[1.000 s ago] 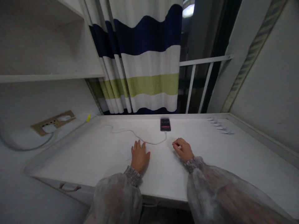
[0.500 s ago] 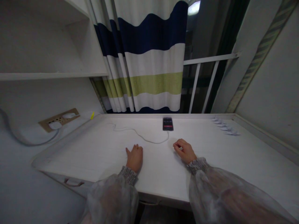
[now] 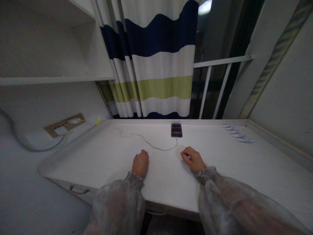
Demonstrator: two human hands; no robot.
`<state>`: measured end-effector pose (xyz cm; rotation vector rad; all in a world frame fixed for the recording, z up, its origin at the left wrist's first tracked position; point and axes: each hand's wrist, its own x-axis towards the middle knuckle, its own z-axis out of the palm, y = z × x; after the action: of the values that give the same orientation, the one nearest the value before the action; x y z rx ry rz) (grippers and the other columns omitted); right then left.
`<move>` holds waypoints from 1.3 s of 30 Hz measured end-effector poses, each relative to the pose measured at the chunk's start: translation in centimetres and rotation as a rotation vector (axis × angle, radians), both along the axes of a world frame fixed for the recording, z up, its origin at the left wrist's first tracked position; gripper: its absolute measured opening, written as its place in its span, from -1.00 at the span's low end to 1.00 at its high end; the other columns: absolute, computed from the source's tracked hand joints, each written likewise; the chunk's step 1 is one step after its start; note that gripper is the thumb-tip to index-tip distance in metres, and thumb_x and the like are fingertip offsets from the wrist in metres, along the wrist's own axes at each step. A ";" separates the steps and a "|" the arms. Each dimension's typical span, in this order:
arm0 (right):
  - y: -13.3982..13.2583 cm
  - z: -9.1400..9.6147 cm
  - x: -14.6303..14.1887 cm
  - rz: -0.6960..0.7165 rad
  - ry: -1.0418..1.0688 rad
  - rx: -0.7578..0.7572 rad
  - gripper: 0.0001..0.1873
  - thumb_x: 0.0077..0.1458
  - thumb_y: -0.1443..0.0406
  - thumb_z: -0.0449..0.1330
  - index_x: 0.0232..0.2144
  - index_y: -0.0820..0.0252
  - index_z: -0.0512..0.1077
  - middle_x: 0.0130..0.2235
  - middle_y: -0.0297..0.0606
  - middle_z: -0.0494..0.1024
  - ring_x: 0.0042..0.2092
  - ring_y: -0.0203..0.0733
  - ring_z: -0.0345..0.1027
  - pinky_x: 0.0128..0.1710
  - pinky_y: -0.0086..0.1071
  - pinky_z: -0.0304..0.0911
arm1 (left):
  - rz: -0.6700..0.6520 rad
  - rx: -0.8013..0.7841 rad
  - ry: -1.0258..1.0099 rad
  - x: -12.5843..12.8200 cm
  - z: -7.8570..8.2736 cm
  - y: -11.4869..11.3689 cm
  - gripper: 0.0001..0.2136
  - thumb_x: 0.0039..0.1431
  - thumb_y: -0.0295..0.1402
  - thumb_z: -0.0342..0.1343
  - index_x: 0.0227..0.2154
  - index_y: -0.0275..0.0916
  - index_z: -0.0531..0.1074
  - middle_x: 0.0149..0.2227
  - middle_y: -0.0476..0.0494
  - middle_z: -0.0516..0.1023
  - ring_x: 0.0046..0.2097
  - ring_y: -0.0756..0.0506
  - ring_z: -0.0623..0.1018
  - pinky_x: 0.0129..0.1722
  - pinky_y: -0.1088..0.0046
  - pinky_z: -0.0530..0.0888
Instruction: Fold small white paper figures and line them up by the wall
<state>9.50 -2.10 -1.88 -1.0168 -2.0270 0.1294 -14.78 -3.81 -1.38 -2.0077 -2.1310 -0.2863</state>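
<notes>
My left hand (image 3: 140, 164) rests on the white desk (image 3: 168, 176) with its fingers drawn together. A small pale tip shows beside the fingertips, but what they hold cannot be made out. To the right, my right hand (image 3: 193, 159) lies curled on the desk. Its thumb and index finger meet in a loop, with nothing visible in it. Beyond the hands lies a phone (image 3: 176, 130), its screen dark and blurred. A white cable (image 3: 156, 148) runs from its lower end and curves left across the desktop, past my left hand. Loose translucent sleeves cover both forearms.
Several small folded white papers (image 3: 241, 136) lie in a row at the back right. A socket panel (image 3: 64, 125) with plugs is on the left wall. Behind the desk hang a striped curtain (image 3: 163, 65) and a white railing (image 3: 222, 62). A shelf (image 3: 56, 79) juts out upper left.
The fingers of my left hand, spread apart before, are now drawn together. My right hand has stayed nearly in place. The view has shifted slightly.
</notes>
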 end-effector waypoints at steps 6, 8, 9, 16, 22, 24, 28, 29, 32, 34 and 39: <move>0.1 0.0 0.1 0.026 0.007 0.003 -0.79 0.03 0.36 -0.04 -0.62 0.19 0.22 -0.57 -0.30 0.27 -0.45 -0.26 0.17 -0.45 -0.39 0.12 | -0.120 0.239 0.140 -0.5 1.0 -0.2 -0.68 0.17 -0.52 -0.33 -0.34 -0.38 0.36 -0.40 -0.20 0.44 -0.43 -0.02 0.45 -0.10 0.32 0.26; 0.1 0.0 0.1 0.029 0.015 -0.001 -0.79 0.03 0.36 -0.03 -0.62 0.20 0.22 -0.56 -0.29 0.27 -0.45 -0.25 0.17 -0.44 -0.38 0.12 | -0.117 0.308 0.079 -0.1 1.8 -0.4 -0.70 0.18 -0.49 -0.31 -0.35 -0.38 0.36 -0.42 -0.19 0.45 -0.45 -0.01 0.44 -0.14 0.37 0.28; 0.1 0.0 0.1 0.029 0.022 -0.004 -0.79 0.03 0.36 -0.03 -0.62 0.20 0.22 -0.56 -0.29 0.27 -0.44 -0.25 0.17 -0.43 -0.38 0.12 | -0.102 0.335 0.017 0.1 2.3 -0.5 -0.71 0.18 -0.45 -0.29 -0.37 -0.37 0.35 -0.44 -0.18 0.45 -0.45 -0.02 0.45 -0.20 0.41 0.31; 0.3 0.4 0.1 -0.017 0.267 -0.089 -0.85 0.05 0.28 -0.01 -0.47 0.19 0.31 -0.45 -0.25 0.34 -0.34 -0.22 0.20 -0.30 -0.33 0.16 | -0.154 0.289 -0.463 3.0 5.3 -0.8 -0.76 0.16 -0.32 -0.22 -0.41 -0.29 0.32 -0.55 -0.08 0.43 -0.52 -0.01 0.42 -0.49 0.52 0.24; 1.0 0.4 0.6 0.089 0.795 -0.467 -0.57 -0.10 0.10 0.12 -0.16 0.15 0.27 -0.16 -0.22 0.39 -0.18 -0.21 0.26 -0.16 -0.33 0.18 | -0.309 0.127 -0.960 5.9 5.0 2.0 -0.80 0.06 -0.33 -0.11 -0.58 -0.28 0.30 -0.61 -0.01 0.36 -0.51 0.03 0.40 -0.51 0.56 0.32; 1.2 0.4 0.9 0.188 0.896 -0.657 -0.57 -0.13 0.09 0.14 -0.20 0.17 0.31 -0.23 -0.23 0.45 -0.25 -0.21 0.32 -0.25 -0.35 0.23 | -0.317 -0.009 -1.195 7.3 4.6 3.3 -0.82 0.03 -0.34 -0.09 -0.58 -0.29 0.28 -0.60 0.00 0.35 -0.54 0.05 0.40 -0.57 0.58 0.35; 1.7 0.3 1.5 0.171 1.002 -0.878 -0.63 -0.27 0.17 0.26 -0.36 0.26 0.40 -0.44 -0.28 0.51 -0.45 -0.25 0.35 -0.43 -0.39 0.25 | -0.314 -0.201 -1.393 9.7 3.9 5.4 -0.85 -0.02 -0.34 -0.03 -0.58 -0.30 0.26 -0.62 0.01 0.34 -0.57 0.06 0.40 -0.64 0.60 0.36; 1.8 0.2 1.7 0.142 1.017 -0.896 -0.64 -0.31 0.20 0.29 -0.40 0.28 0.41 -0.47 -0.28 0.52 -0.47 -0.25 0.35 -0.44 -0.40 0.25 | -0.324 -0.224 -1.424 10.1 3.7 5.8 -0.85 -0.03 -0.32 -0.01 -0.58 -0.30 0.27 -0.62 0.01 0.33 -0.58 0.06 0.40 -0.65 0.60 0.36; 2.3 0.0 2.1 0.091 1.039 -0.945 -0.68 -0.37 0.26 0.32 -0.47 0.34 0.43 -0.51 -0.25 0.53 -0.49 -0.24 0.37 -0.45 -0.39 0.26 | -0.369 -0.273 -1.555 10.9 2.9 6.6 -0.78 -0.06 -0.23 0.04 -0.54 -0.32 0.29 -0.61 0.01 0.34 -0.58 0.08 0.38 -0.64 0.61 0.34; 2.5 0.0 2.2 0.064 1.060 -0.974 -0.70 -0.39 0.27 0.33 -0.51 0.35 0.44 -0.55 -0.24 0.53 -0.51 -0.24 0.37 -0.48 -0.40 0.27 | -0.376 -0.299 -1.668 11.1 2.2 6.8 -0.70 -0.07 -0.13 0.04 -0.51 -0.34 0.30 -0.61 0.00 0.36 -0.60 0.10 0.36 -0.62 0.62 0.33; 2.8 0.2 2.1 0.094 1.115 -0.991 -0.69 -0.35 0.26 0.32 -0.46 0.34 0.46 -0.51 -0.22 0.54 -0.50 -0.22 0.39 -0.45 -0.38 0.29 | -0.474 -0.593 -1.734 11.1 0.3 6.8 -0.58 -0.23 -0.12 0.18 -0.36 -0.37 0.38 -0.50 -0.12 0.47 -0.52 0.02 0.43 -0.54 0.53 0.35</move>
<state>11.56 0.69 -1.71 -1.0171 -0.8907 1.4927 -3.71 2.96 -1.13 -3.0839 -2.3717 -2.4724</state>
